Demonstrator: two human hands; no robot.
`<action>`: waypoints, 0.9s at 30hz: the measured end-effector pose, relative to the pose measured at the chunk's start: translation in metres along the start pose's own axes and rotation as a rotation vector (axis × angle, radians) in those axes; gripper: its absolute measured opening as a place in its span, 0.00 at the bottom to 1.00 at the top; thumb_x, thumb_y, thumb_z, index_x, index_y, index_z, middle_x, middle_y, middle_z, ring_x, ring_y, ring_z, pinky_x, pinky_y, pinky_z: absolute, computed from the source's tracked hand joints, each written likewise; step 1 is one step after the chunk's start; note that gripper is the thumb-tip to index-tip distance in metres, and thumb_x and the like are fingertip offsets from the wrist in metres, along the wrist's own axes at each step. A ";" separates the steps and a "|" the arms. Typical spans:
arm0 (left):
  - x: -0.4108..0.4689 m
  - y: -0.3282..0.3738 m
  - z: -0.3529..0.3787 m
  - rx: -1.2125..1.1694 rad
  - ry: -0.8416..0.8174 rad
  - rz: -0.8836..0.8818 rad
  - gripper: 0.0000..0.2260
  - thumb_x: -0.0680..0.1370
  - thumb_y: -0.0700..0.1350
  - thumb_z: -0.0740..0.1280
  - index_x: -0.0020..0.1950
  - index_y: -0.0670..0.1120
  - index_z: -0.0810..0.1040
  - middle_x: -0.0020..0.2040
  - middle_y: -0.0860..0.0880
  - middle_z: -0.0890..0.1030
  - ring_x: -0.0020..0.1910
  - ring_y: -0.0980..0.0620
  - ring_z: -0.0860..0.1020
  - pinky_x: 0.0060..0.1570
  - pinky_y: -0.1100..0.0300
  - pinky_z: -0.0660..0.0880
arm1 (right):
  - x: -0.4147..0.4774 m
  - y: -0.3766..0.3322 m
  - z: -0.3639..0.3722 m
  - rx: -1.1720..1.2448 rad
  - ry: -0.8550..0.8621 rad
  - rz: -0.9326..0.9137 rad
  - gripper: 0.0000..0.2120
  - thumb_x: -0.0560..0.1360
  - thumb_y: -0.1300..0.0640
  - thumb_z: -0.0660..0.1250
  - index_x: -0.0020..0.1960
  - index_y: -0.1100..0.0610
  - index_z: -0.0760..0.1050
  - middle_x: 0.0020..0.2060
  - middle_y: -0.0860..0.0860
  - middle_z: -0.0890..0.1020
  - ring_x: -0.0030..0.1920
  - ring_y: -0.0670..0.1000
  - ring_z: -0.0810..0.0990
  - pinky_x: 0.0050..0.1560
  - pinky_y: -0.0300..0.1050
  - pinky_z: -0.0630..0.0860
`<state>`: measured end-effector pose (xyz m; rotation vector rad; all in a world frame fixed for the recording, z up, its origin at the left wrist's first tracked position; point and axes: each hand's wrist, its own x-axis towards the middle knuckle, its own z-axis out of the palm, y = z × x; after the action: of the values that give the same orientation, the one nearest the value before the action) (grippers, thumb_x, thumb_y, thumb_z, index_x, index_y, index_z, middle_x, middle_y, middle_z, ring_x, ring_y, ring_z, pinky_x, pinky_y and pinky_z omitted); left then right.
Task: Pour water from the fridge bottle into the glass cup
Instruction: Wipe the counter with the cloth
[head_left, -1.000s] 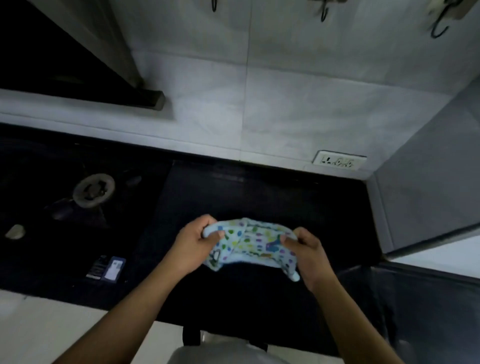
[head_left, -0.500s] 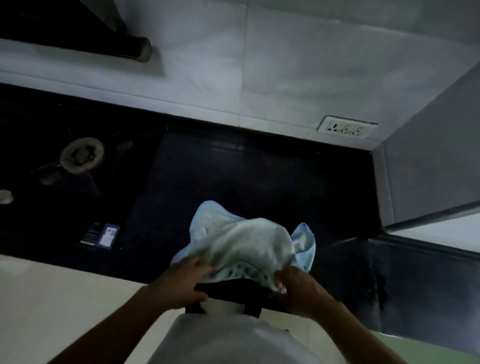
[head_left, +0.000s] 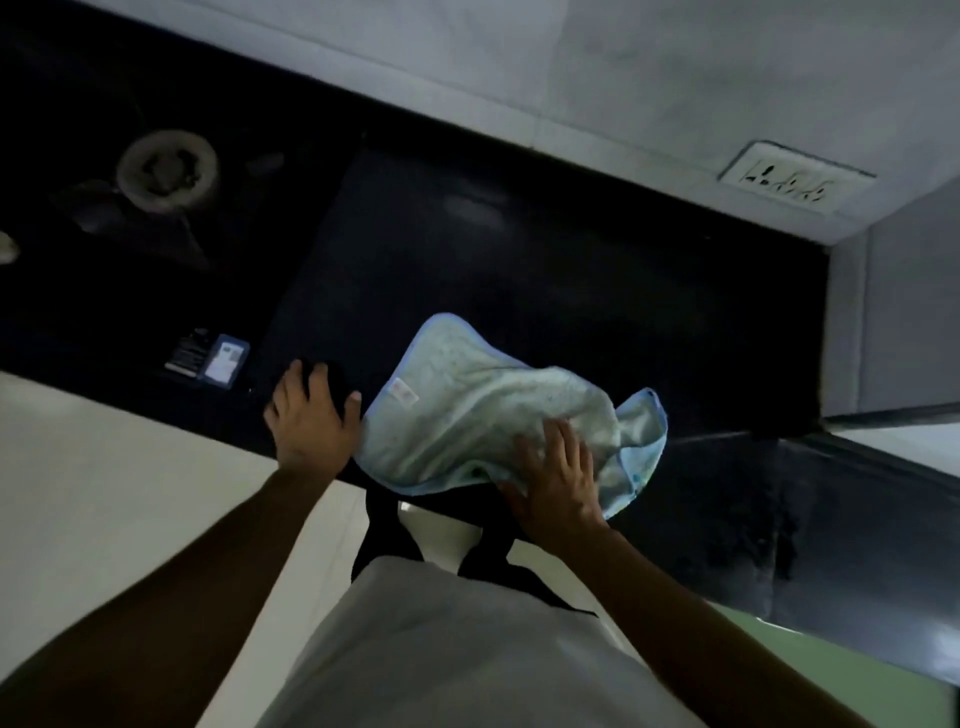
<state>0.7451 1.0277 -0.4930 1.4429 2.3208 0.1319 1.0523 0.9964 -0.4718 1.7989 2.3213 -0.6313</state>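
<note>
A black countertop (head_left: 519, 270) runs under a grey tiled wall (head_left: 623, 78). There is one burner (head_left: 166, 170) at ten o'clock, one wall socket (head_left: 795, 179) at two, and one light-blue cloth (head_left: 467, 415) at centre. The right hand (head_left: 558, 478) presses flat on the cloth, fingers spread. The left hand (head_left: 311, 415) lies flat just beside it, holding nothing. Bottle and glass cup are out of view.

Two hands: one left hand (head_left: 311, 415), one right hand (head_left: 558, 475). One light-blue cloth (head_left: 483, 415), with one small pale tag (head_left: 404, 392) near its edge. One round burner (head_left: 166, 169). One dark countertop (head_left: 519, 270). One white socket plate (head_left: 795, 179) on the wall. One small printed label (head_left: 213, 356). One white garment (head_left: 467, 649). One pale object (head_left: 6, 252) at the left edge, too cut off to name.
</note>
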 end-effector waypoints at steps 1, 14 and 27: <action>0.002 -0.004 0.001 0.004 0.021 -0.001 0.32 0.77 0.61 0.55 0.72 0.40 0.69 0.75 0.33 0.67 0.70 0.29 0.67 0.66 0.33 0.63 | 0.000 0.001 0.003 0.006 0.028 -0.012 0.33 0.77 0.34 0.54 0.76 0.51 0.60 0.76 0.64 0.60 0.77 0.68 0.55 0.72 0.72 0.60; 0.021 -0.027 0.014 0.066 0.188 0.134 0.29 0.82 0.59 0.57 0.77 0.42 0.64 0.80 0.40 0.63 0.79 0.38 0.59 0.76 0.38 0.52 | 0.066 -0.017 0.019 -0.204 -0.016 -0.446 0.38 0.76 0.29 0.55 0.80 0.42 0.50 0.79 0.65 0.50 0.79 0.66 0.47 0.72 0.74 0.51; 0.031 -0.029 0.020 0.002 0.275 0.071 0.28 0.82 0.58 0.52 0.75 0.44 0.70 0.79 0.42 0.67 0.78 0.41 0.63 0.74 0.42 0.57 | 0.178 -0.132 0.033 -0.168 0.065 -0.881 0.36 0.71 0.32 0.61 0.73 0.51 0.71 0.78 0.58 0.63 0.79 0.63 0.56 0.69 0.61 0.61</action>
<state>0.7163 1.0384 -0.5285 1.5953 2.4837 0.3695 0.8729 1.1162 -0.5331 0.6629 3.0468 -0.4304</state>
